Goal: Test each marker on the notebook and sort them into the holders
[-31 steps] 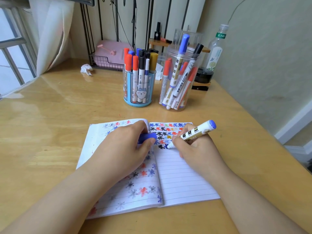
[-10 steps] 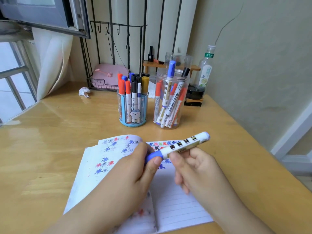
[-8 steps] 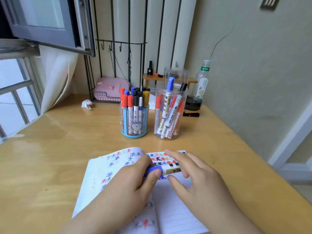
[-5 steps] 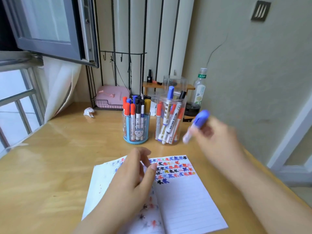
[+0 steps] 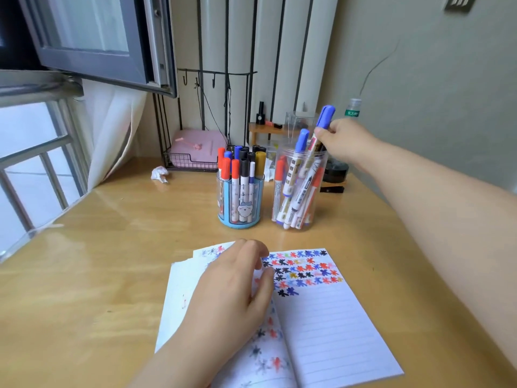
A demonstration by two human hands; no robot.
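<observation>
An open lined notebook (image 5: 330, 317) lies on the wooden desk, its top rows filled with coloured star marks. My left hand (image 5: 232, 284) rests flat on the left page, fingers spread. My right hand (image 5: 342, 141) grips a blue-capped white marker (image 5: 324, 119), its lower end inside the rim of the clear holder (image 5: 299, 189), which holds several thick markers. Left of it stands a blue holder (image 5: 242, 197) with several thin red, black, blue and yellow markers.
A wire rack with a pink box (image 5: 195, 147) stands at the back. A crumpled paper ball (image 5: 160, 173) lies near the curtain. A plastic bottle (image 5: 353, 110), a small wooden shelf (image 5: 268, 127) and a black round object (image 5: 335, 169) sit behind the clear holder.
I capped the blue marker over the notebook, then my right hand carried it up and back to the clear holder. My left hand let go and settled on the left page.
</observation>
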